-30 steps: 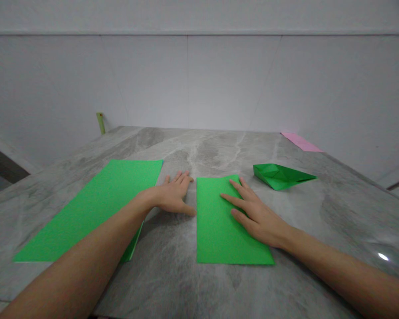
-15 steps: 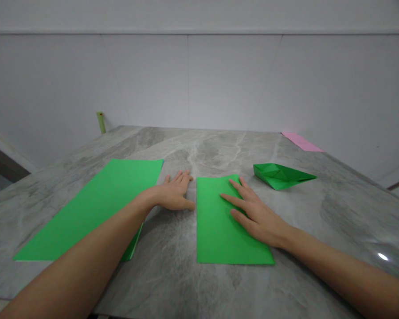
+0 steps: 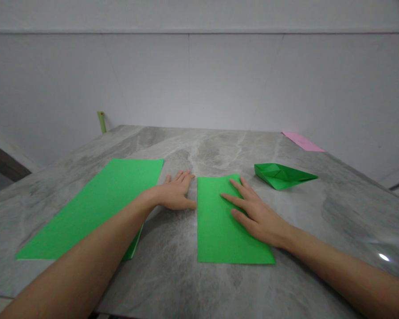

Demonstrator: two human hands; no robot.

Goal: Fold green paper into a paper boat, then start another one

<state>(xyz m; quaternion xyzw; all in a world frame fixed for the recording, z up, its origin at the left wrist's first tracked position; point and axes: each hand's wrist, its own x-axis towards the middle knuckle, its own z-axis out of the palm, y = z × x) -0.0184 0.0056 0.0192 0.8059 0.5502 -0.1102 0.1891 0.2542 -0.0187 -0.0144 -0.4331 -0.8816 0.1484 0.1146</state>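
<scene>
So the right hand [image 3: 252, 212] is spread flat, pressed on the smaller green paper [image 3: 213, 230], which sits mid-bench [image 3: 173, 274]. Left hand [image 3: 176, 195] is splayed palm-down, gripping nothing, thumb right by that paper's left edge, can't tell if touching. Bigger green paper stack [image 3: 99, 199] is to the left, folded green paper boat [image 3: 281, 176] off right, pink paper [image 3: 302, 141] further back.

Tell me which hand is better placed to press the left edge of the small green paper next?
Probably the left hand: its thumb is beside that edge of the small green paper, though I can't tell whether it touches. The right hand lies spread on the paper's other side.
</scene>
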